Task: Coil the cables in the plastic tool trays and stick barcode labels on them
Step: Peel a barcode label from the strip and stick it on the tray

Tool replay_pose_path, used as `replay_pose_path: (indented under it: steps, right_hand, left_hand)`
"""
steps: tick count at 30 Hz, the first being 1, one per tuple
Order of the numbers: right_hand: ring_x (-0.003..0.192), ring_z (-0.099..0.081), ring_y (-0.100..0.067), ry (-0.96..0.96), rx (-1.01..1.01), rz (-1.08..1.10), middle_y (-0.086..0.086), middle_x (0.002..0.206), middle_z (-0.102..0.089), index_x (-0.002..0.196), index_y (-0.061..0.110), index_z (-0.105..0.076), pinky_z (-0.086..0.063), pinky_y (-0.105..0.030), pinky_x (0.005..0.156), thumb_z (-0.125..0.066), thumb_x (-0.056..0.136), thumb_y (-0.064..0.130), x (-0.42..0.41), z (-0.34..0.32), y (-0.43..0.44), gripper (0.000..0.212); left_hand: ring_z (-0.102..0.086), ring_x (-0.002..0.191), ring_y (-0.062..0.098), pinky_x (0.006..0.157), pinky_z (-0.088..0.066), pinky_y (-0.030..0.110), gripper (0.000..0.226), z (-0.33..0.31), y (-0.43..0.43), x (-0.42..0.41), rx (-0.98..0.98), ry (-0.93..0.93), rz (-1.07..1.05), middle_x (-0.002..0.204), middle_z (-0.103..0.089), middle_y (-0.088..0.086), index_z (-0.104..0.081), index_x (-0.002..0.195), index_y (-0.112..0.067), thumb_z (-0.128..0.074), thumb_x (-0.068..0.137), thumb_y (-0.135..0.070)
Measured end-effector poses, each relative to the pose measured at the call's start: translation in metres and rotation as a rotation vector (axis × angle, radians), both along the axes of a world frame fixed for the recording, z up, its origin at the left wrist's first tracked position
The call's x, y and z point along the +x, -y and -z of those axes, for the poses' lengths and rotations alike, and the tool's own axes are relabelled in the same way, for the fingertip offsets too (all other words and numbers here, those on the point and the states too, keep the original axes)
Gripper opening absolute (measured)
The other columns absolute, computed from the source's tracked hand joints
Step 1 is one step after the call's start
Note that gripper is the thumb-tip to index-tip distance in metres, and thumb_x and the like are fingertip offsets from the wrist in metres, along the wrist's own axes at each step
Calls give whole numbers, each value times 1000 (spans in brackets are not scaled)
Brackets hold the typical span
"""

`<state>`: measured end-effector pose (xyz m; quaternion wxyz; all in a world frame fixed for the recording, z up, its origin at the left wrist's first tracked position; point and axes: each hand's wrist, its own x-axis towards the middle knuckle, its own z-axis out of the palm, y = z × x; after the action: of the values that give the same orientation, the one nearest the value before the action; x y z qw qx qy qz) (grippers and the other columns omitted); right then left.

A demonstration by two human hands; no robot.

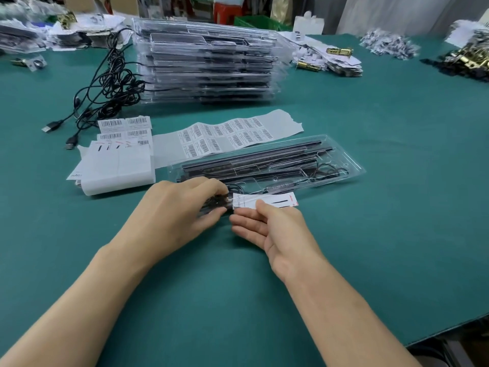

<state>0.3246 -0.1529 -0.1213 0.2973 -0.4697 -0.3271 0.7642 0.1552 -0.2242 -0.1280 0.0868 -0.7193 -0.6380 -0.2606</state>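
Tray sits mid-frame on the table. Left hand grips the bunched cable, right hand pinches a white label, not stuck down yet I think. Stack at upper middle, loose cables dangling, looks still to do.

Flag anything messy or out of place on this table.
The black cables left of the tray stack sprawl in a loose tangle across the table, uncoiled. The barcode label sheet has a ragged, torn right end. Nothing else stands out.
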Motion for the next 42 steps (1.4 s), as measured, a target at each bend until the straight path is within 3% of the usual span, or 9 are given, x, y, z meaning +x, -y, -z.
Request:
replay_pose_path:
  steps: [4, 7, 12, 21, 33, 38, 42]
  right_hand:
    - [72, -78, -26, 83, 48, -89, -14, 79, -78, 95, -4, -61, -64, -34, 61, -50, 105, 7, -2, 0, 3, 18]
    - [74, -78, -27, 97, 47, -99, -16, 83, -78, 97, -4, -60, -65, -33, 62, -51, 105, 5, -2, 0, 3, 15]
    - [69, -78, -26, -12, -83, -61, -14, 73, -77, 108, -8, -54, -64, -33, 58, -47, 105, -1, 1, -3, 0, 10]
    - [58, -75, -24, -141, -237, -36, -16, 68, -74, 103, -6, -55, -61, -35, 49, -45, 103, -5, 3, -6, 0, 10]
    - [48, -68, -17, -24, -182, 37, -9, 62, -70, 92, 2, -60, -57, -32, 44, -51, 96, 0, 23, -4, -11, 10]
    - [47, -65, -13, 27, -183, -38, -4, 62, -69, 85, 8, -62, -53, -26, 43, -59, 93, 7, 21, -5, -11, 8]
    - [50, -67, -13, 97, -66, -80, -2, 64, -71, 86, 11, -66, -53, -25, 44, -68, 95, 16, 16, -4, -10, 11]
  left_hand:
    - [-68, 71, 18, 56, -52, 32, 3, 0, 0, -3, -5, 27, 22, 95, -73, -12, -72, 92, -21, -74, 91, -24]
    - [-69, 71, 21, 55, -52, 36, 7, 3, -2, -3, 6, 43, -12, 92, -72, -10, -69, 88, -18, -74, 91, -22]
    - [-61, 60, 24, 50, -48, 33, 8, 5, -3, 3, 28, 27, -62, 89, -71, -7, -67, 90, -15, -73, 93, -18]
    - [-62, 61, 28, 53, -51, 39, 6, 3, -3, 8, 31, 80, -108, 87, -71, -5, -66, 91, -12, -70, 94, -17]
    - [-63, 62, 34, 56, -52, 44, 10, 3, -2, 9, 5, 91, -121, 91, -71, -3, -65, 94, -13, -63, 96, -22]
    - [-62, 62, 35, 56, -52, 44, 12, 3, -2, 10, -3, 80, -131, 92, -71, -3, -64, 95, -13, -61, 97, -24]
    - [-62, 61, 35, 55, -52, 44, 11, 2, -2, 11, 0, 76, -137, 91, -71, -3, -65, 94, -13, -62, 96, -23]
